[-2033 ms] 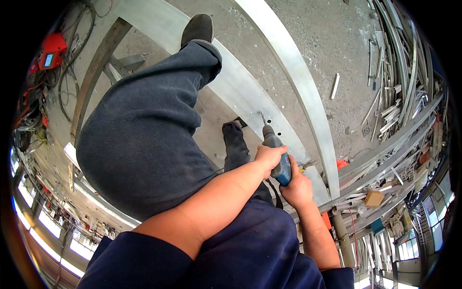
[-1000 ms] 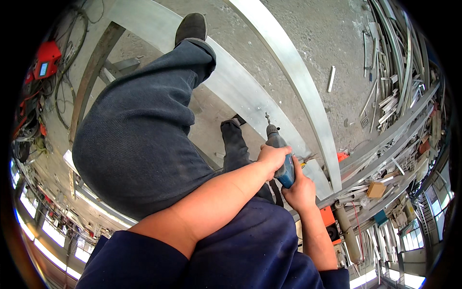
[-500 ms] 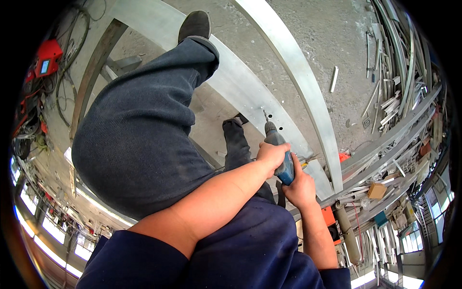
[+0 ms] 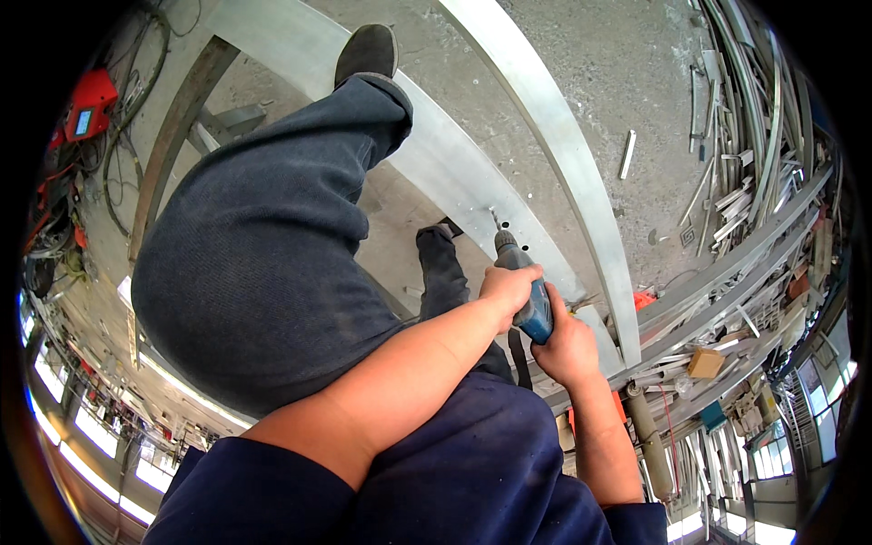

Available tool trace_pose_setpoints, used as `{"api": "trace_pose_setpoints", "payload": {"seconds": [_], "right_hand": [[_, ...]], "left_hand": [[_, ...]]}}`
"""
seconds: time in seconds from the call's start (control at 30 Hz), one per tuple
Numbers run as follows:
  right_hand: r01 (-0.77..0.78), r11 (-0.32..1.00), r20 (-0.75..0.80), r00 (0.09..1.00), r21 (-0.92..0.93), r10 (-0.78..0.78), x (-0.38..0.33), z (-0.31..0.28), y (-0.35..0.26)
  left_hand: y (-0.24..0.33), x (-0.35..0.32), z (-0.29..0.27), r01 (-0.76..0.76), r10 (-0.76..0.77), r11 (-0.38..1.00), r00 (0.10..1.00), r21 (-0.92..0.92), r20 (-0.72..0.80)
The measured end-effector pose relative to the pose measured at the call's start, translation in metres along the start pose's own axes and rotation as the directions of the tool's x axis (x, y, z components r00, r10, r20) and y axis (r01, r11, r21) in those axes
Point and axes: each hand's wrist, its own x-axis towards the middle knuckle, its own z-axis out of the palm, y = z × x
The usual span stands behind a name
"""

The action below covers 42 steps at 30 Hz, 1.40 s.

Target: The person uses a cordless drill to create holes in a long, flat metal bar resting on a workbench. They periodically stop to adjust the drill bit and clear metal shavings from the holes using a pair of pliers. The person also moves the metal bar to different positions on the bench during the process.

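A blue and black power drill is held in both my hands. My left hand is closed round its body just behind the chuck. My right hand wraps round the rear part and handle, which is mostly hidden. The drill bit points away from me, its tip at the face of a wide silvery metal beam. Two dark round holes lie in the beam just right of the bit, with small pale specks around them. My left shoe rests on the same beam.
A second curved metal beam runs along the right. Metal offcuts and long strips are heaped at the far right. At the left stand a red machine with a small screen and cables. A small cardboard box sits among scrap.
The drill and both hands have shifted very slightly left in the picture, along with the beam. The bit stays beside the two holes, and both hands keep their hold.
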Motion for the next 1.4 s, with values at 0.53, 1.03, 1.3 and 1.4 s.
{"api": "trace_pose_setpoints", "payload": {"seconds": [0.53,1.03,1.3,1.4], "right_hand": [[-0.026,1.000,0.056,0.998,-0.001,0.026,0.006,-0.015,-0.003],[-0.010,1.000,0.063,0.998,-0.021,0.011,0.009,-0.015,0.001],[0.003,0.999,0.032,0.999,-0.034,-0.002,0.011,-0.014,-0.001],[-0.008,0.999,0.026,1.000,-0.039,0.009,0.011,-0.014,-0.003]], "left_hand": [[0.018,-0.019,-0.001,0.030,-0.029,0.999,0.999,-0.017,0.034],[0.014,-0.013,0.001,0.027,-0.026,0.999,0.999,-0.026,0.026],[0.015,-0.006,-0.002,0.057,-0.055,0.998,0.996,-0.026,0.067],[0.018,-0.005,-0.004,0.065,-0.063,0.998,0.995,-0.018,0.072]]}}
